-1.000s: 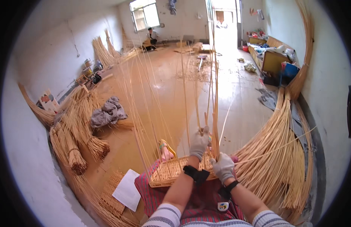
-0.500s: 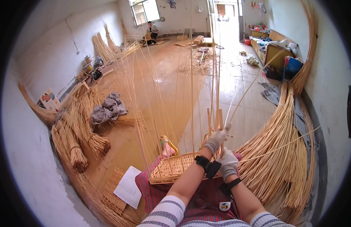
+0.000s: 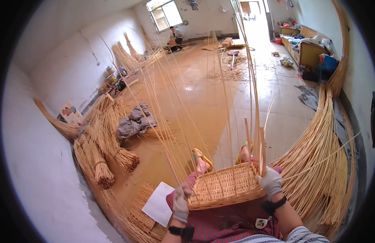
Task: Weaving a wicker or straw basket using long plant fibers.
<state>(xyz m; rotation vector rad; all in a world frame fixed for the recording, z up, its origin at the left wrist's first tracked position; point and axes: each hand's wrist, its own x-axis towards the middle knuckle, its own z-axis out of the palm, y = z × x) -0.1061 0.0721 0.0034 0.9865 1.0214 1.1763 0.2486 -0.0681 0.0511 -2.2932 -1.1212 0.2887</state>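
Observation:
A half-woven wicker basket (image 3: 232, 197), shallow and rectangular, rests tilted on my lap over a dark red striped cloth (image 3: 224, 220). Long thin stakes (image 3: 255, 87) rise from its edges, with flat wooden slats (image 3: 262, 150) at the corners. My left hand (image 3: 180, 205), in a pale glove, is closed on the basket's left near corner. At the right side my right hand (image 3: 271, 183), gloved too, grips the edge beside an upright slat, its fingertips partly hidden. Both wrists wear black bands.
A big fan of loose wicker rods (image 3: 317, 174) lies at my right. Tied bundles (image 3: 100, 170) and a grey cloth (image 3: 137, 121) lie to the left, near a white paper (image 3: 159, 203) and a woven mat (image 3: 142, 208). Another person (image 3: 175, 38) sits far off by the wall.
My left hand has crossed from the basket's right side to its left corner. The right hand now holds the right edge. The basket has turned, and the whole view has shifted.

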